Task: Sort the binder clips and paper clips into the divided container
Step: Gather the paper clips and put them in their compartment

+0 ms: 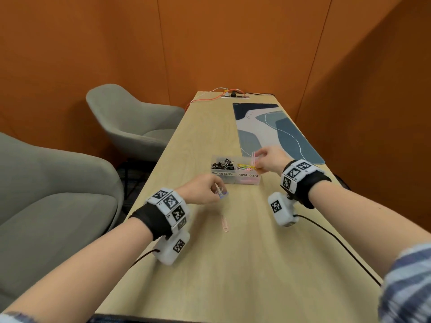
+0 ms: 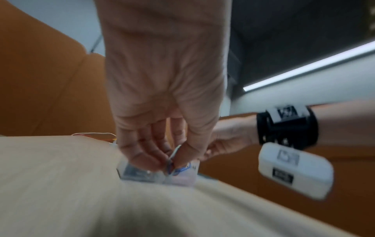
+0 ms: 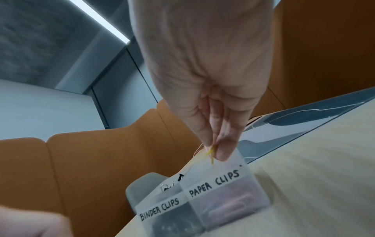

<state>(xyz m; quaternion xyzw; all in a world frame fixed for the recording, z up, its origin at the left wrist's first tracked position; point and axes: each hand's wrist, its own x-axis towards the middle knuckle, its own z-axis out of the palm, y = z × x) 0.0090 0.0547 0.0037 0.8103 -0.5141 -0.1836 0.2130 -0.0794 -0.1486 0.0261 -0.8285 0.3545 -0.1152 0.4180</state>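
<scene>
Nearly sorted: divided container [image 1: 235, 180] well stocked. Right hand [image 1: 270, 159] pinching paper clips [image 1: 253, 159] above right compartment; left hand [image 1: 200, 188] pinching more [image 1: 221, 191]; pink clips [image 1: 225, 223] left nearby.

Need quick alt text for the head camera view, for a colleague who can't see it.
The right hand holds paper clips over the container's "PAPER CLIPS" side, while the left hand pinches more clips just in front of it. One pink clip lies on the wooden table.

One divided container [image 1: 235, 180] with two compartments, two grey chairs [image 1: 130, 122], one patterned mat [image 1: 275, 129], two hands [image 1: 200, 190].
</scene>
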